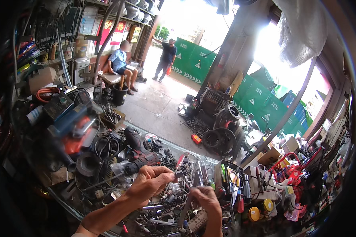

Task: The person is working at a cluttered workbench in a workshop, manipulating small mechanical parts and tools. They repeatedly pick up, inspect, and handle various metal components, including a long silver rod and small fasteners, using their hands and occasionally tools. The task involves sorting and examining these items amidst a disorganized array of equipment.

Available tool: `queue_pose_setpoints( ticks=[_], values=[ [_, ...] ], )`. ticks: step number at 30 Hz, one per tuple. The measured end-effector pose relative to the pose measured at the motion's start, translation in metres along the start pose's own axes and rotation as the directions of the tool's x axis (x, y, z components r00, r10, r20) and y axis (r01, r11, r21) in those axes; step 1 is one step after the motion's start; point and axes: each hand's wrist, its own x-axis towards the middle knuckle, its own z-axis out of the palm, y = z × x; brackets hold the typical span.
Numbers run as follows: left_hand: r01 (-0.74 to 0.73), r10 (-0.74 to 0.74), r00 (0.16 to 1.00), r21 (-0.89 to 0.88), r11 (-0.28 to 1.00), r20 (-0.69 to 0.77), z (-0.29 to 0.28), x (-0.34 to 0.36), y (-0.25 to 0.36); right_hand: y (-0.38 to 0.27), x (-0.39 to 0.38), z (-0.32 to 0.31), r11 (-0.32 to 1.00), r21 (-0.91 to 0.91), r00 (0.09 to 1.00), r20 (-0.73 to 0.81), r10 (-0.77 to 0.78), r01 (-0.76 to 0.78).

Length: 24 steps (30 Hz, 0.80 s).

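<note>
My left hand [148, 183] is raised over the parts-covered glass counter [168, 150], pinching a small dark metal piece [179, 174] between thumb and fingertips. My right hand [205, 199] is closed on a long flat metal strip [186, 213], slightly blurred, that slants upward past the knuckles; its exact kind is unclear. Beneath both hands lie many loose bolts, springs and fittings. A red and black drill [142, 162] lies beyond my left hand. To the right of my right hand stands a tray of hand tools [235, 183], with scissors and screwdrivers.
A seated person [120, 63] and a standing person [166, 57] are near the doorway. A black bucket [119, 94] stands on the floor [150, 110]. Tires [221, 138] are piled beyond the counter. Clutter [63, 126] crowds the left, with yellow tubs [268, 205] at right and green hoarding [257, 106] outside.
</note>
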Motion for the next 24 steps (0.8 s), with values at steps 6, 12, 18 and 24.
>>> queue_pose_setpoints(
  ticks=[6, 12, 18, 24],
  values=[
    [-0.202, 0.197, 0.979, -0.103, 0.974, -0.056, -0.016, -0.007, 0.028, -0.098, 0.031, 0.060, 0.928, 0.222, 0.954, -0.044, -0.297, 0.299],
    [-0.173, 0.150, 0.975, -0.141, 0.975, -0.163, -0.019, -0.008, 0.036, -0.082, 0.105, 0.086, 0.959, 0.191, 0.976, 0.025, -0.216, 0.207],
    [-0.072, 0.071, 0.997, -0.051, 0.996, -0.023, -0.010, -0.006, 0.024, -0.005, 0.135, -0.042, 0.918, 0.376, 0.988, -0.125, -0.088, 0.129],
    [0.099, -0.097, 0.994, -0.040, 0.994, 0.045, -0.005, 0.013, -0.005, -0.020, 0.037, -0.047, 0.666, 0.746, 0.991, -0.063, 0.115, -0.030]
  ],
)
